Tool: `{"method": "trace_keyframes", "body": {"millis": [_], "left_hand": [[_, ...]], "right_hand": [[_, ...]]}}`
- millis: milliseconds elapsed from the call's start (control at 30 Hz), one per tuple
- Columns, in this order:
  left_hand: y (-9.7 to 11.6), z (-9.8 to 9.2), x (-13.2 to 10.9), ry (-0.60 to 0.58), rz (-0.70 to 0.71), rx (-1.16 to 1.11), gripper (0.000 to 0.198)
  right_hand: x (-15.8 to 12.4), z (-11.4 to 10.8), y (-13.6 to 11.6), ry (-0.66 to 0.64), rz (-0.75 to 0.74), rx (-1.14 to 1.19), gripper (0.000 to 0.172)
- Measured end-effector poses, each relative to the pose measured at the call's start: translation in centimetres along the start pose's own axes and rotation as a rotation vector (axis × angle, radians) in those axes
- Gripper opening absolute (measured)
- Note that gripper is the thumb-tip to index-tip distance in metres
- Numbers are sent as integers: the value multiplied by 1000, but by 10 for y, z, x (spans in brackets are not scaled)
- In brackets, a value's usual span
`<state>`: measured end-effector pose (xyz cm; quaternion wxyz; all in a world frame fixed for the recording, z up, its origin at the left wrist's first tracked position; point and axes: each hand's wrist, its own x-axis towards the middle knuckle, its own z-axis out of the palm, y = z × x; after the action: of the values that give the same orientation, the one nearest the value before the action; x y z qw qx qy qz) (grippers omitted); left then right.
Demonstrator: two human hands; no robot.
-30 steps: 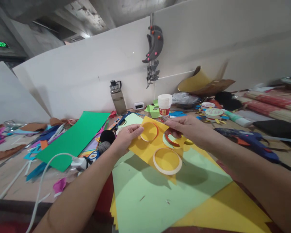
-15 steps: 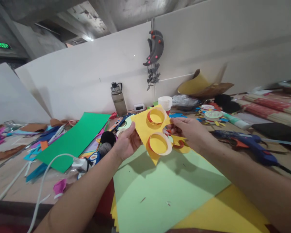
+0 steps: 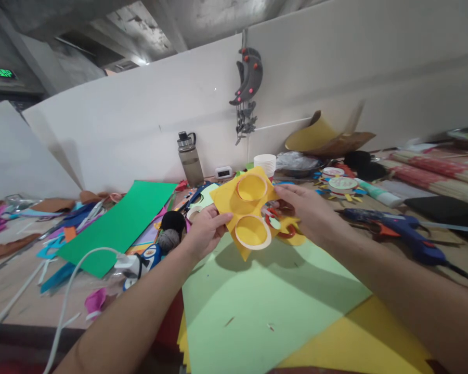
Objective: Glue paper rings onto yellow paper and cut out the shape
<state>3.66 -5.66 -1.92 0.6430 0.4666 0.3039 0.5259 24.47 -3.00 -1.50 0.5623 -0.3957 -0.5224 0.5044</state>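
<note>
The left edge of the yellow card (image 3: 225, 201) is pinched by the fingers of the left hand (image 3: 205, 232). The card, bearing an upper ring (image 3: 251, 188) and a lower ring (image 3: 253, 232), is held above the light-green sheet (image 3: 257, 301) on the tabletop (image 3: 19, 291). Its right edge is pinched by the fingers of the right hand (image 3: 308, 213).

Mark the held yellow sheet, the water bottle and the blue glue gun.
yellow sheet (image 3: 223, 201): head view, bare part left of the rings.
water bottle (image 3: 191, 165): head view, middle of its body.
glue gun (image 3: 408, 236): head view, blue barrel.
</note>
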Motion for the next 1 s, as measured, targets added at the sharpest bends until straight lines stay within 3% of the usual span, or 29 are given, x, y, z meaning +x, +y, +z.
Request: {"method": "trace_keyframes", "body": {"millis": [100,233,333,467,767,867,1000], "left_hand": [[-1,3,0,57,1,45,37],[1,12,-4,115,-39,136,35],[2,19,-8,123,-51,171,32],[0,24,-12,75,-56,147,32],[3,29,-16,42,-53,95,37],[1,28,-15,36,-43,88,34],[-4,28,-14,26,-62,89,29]], "right_hand": [[-2,0,0,29,-72,-153,38],[-7,-2,0,112,-486,-672,59],[-8,-3,4,17,-658,-897,60],[-3,-3,13,-98,-646,-979,62],[-2,-3,14,-200,-554,-921,62],[-2,-4,12,-176,-548,-900,63],[-3,-5,6,-27,-610,-900,62]]}}
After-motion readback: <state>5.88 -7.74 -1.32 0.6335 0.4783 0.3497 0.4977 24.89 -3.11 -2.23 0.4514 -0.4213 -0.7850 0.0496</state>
